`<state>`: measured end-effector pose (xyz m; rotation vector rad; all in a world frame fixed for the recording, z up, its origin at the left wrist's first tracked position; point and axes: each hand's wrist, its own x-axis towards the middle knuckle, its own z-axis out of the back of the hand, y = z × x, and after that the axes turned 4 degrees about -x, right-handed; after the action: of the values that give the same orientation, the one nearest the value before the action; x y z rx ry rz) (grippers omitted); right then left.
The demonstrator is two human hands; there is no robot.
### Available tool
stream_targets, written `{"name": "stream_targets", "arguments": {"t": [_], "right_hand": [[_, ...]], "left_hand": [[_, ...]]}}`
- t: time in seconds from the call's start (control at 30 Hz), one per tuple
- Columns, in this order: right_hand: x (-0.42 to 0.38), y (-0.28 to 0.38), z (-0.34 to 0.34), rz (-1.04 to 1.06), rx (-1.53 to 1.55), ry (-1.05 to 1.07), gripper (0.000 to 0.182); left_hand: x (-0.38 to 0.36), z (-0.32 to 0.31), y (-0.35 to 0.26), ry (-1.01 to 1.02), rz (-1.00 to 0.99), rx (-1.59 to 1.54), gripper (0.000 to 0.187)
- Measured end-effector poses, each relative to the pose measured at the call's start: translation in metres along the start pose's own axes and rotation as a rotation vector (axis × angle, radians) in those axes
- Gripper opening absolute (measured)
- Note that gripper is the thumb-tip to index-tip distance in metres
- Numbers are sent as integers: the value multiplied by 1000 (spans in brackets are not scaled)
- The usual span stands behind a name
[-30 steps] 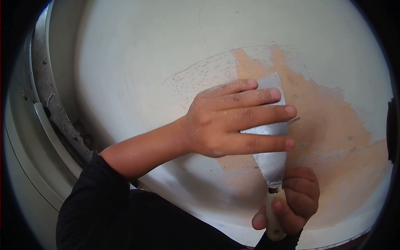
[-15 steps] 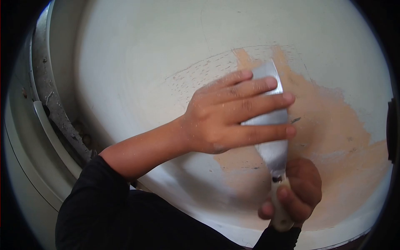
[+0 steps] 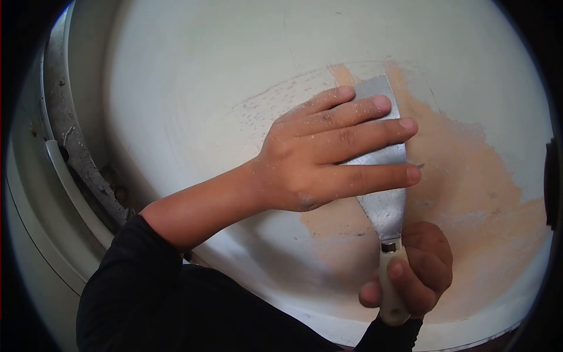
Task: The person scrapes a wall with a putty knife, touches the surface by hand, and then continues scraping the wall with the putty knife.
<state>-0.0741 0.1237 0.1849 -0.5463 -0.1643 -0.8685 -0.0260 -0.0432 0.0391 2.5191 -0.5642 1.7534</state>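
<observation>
A putty knife (image 3: 384,208) with a wide metal blade and a cream handle points up across the view. My right hand (image 3: 427,267) is wrapped round its handle, thumb and fingertips showing on either side. Across the blade's face my left hand (image 3: 316,149) lies flat with its fingers stretched out and a little apart; pale specks dot its skin. Behind the knife is a white surface (image 3: 199,88) with a large peach-coloured patch (image 3: 463,167). Short scratch marks (image 3: 272,102) run in rows left of the blade's tip.
A curved grey ledge (image 3: 73,132), stained and flecked, runs down the left side beside a pale curved panel (image 3: 29,199). A dark object (image 3: 551,185) stands at the right edge.
The putty knife has shifted slightly upward with both hands. My left hand keeps its flat position on the blade, and my right hand keeps its hold on the handle.
</observation>
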Motion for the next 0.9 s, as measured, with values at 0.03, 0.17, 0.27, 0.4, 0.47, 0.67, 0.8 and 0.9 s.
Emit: {"name": "stream_targets", "arguments": {"t": [0.03, 0.17, 0.27, 0.4, 0.47, 0.67, 0.8, 0.9], "right_hand": [[-1, 2, 1, -32, -3, -6, 37], [5, -2, 1, 4, 27, 21, 36], [3, 0, 5, -5, 29, 16, 36], [2, -9, 1, 80, -11, 5, 37], [4, -4, 3, 74, -11, -7, 38], [8, -7, 6, 94, 30, 12, 40], [11, -8, -1, -11, 35, -42, 40], [11, -3, 2, 24, 36, -40, 40]], "left_hand": [[0, 0, 1, 1, -32, 6, 27], [1, 1, 0, 0, -18, 15, 27], [4, 0, 2, -16, -44, 1, 27], [5, 2, 0, -12, -17, 9, 25], [9, 2, 3, -15, -31, 1, 24], [12, 0, 2, -39, -2, -7, 25], [11, -1, 4, -77, -26, 31, 24], [9, -4, 3, -72, -38, 16, 23]]}}
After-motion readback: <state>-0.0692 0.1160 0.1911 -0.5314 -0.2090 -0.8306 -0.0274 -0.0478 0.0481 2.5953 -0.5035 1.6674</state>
